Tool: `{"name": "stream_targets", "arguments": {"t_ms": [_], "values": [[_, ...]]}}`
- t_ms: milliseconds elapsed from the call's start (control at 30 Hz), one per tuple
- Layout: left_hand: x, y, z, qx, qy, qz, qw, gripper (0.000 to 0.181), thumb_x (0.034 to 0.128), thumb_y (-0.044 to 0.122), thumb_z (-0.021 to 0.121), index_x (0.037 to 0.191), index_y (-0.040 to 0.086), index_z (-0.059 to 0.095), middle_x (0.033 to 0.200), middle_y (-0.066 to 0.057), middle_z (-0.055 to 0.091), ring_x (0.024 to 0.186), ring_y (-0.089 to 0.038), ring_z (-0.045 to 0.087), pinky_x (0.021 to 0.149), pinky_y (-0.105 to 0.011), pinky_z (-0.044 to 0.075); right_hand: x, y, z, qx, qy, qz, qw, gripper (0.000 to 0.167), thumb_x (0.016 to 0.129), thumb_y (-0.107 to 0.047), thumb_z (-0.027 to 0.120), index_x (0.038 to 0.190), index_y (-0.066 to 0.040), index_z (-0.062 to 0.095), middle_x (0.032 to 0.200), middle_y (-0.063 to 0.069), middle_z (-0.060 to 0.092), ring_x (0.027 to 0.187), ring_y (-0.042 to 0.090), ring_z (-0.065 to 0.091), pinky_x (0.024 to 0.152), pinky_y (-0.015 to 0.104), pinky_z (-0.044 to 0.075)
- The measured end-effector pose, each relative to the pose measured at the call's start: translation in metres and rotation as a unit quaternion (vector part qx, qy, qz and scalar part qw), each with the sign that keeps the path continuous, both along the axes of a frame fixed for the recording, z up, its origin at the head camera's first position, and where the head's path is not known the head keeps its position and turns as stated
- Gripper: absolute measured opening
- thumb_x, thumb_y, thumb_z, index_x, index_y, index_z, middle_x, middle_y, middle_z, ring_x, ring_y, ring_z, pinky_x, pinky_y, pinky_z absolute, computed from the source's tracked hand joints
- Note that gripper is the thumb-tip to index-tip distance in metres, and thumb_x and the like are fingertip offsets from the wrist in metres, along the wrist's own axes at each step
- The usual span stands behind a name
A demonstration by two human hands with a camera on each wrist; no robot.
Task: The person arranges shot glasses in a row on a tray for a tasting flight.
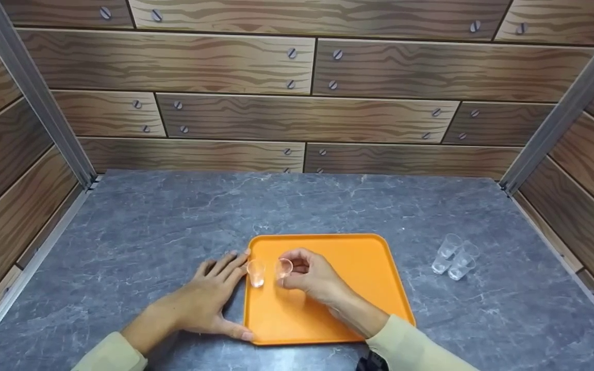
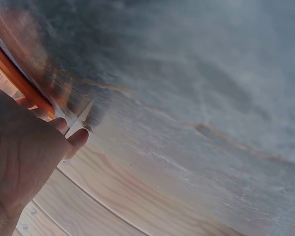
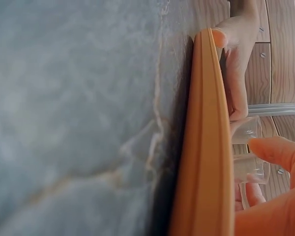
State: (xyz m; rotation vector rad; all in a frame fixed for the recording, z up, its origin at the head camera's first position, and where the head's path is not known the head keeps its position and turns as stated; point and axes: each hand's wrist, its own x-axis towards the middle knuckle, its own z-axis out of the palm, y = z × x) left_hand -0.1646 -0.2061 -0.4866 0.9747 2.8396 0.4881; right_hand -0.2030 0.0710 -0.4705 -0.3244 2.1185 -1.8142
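My right hand (image 1: pixel 317 278) pinches a small clear cup (image 1: pixel 284 268) between thumb and fingers over the left part of an orange tray (image 1: pixel 348 252). In the right wrist view, the thumb and a fingertip lie on either side of this cup (image 3: pixel 251 167). Just left of it, a second clear cup (image 1: pixel 257 273) stands upright on the tray. My left hand (image 1: pixel 204 299) lies along the tray's left edge with fingers spread. Its thumb touches the near left corner, and its fingertips reach the edge farther back. In the left wrist view, only part of the tray rim (image 2: pixel 14 73) shows beyond the left hand.
A cluster of clear cups (image 1: pixel 454 257) stands close together on the grey marbled table (image 1: pixel 183 211), right of the tray. Wood-patterned walls (image 1: pixel 297 118) and metal posts (image 1: pixel 44 98) border the table at the back and sides.
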Motion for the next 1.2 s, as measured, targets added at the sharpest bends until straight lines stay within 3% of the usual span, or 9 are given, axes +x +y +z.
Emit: {"name": "stream_targets", "arguments": {"t_ms": [433, 700, 900, 1200], "values": [[0.002, -0.002, 0.003, -0.007, 0.005, -0.006, 0.9999, 0.127, 0.086, 0.089, 0.066, 0.17, 0.001, 0.031, 0.18, -0.02, 0.017, 0.163, -0.048, 0.015, 0.118, -0.078, 0.025, 0.007, 0.004, 0.005, 0.005, -0.01, -0.007, 0.9999, 0.055, 0.085, -0.001, 0.089, 0.134, 0.002, 0.063, 0.131, 0.014, 0.067, 0.117, 0.026, 0.065, 0.106, 0.04, 0.053], [-0.001, -0.001, 0.004, -0.005, 0.007, -0.014, 0.9999, 0.123, 0.0878, 0.088, 0.065, 0.17, 0.002, 0.031, 0.18, -0.02, 0.017, 0.163, -0.046, 0.016, 0.12, -0.076, 0.023, 0.01, 0.017, 0.008, 0.025, -0.003, -0.022, 0.9995, 0.061, 0.084, -0.007, 0.092, 0.136, 0.002, 0.062, 0.138, 0.016, 0.063, 0.131, 0.035, 0.058, 0.119, 0.051, 0.042], [-0.003, -0.001, 0.003, -0.006, 0.004, -0.016, 0.9998, 0.125, 0.0878, 0.087, 0.066, 0.171, 0.002, 0.029, 0.18, -0.019, 0.016, 0.163, -0.046, 0.014, 0.122, -0.074, 0.02, 0.011, 0.033, 0.007, 0.017, 0.001, -0.038, 0.9991, 0.058, 0.086, -0.003, 0.088, 0.137, 0.005, 0.061, 0.14, 0.019, 0.062, 0.134, 0.035, 0.056, 0.121, 0.051, 0.04], [-0.002, -0.001, 0.006, -0.012, 0.007, -0.019, 0.9997, 0.124, 0.0877, 0.087, 0.067, 0.17, 0.001, 0.031, 0.179, -0.021, 0.018, 0.162, -0.049, 0.019, 0.118, -0.077, 0.026, 0.012, 0.056, 0.008, 0.003, -0.014, -0.06, 0.9981, 0.058, 0.088, -0.001, 0.086, 0.14, 0.006, 0.059, 0.144, 0.022, 0.059, 0.136, 0.035, 0.056, 0.122, 0.052, 0.039]]}}
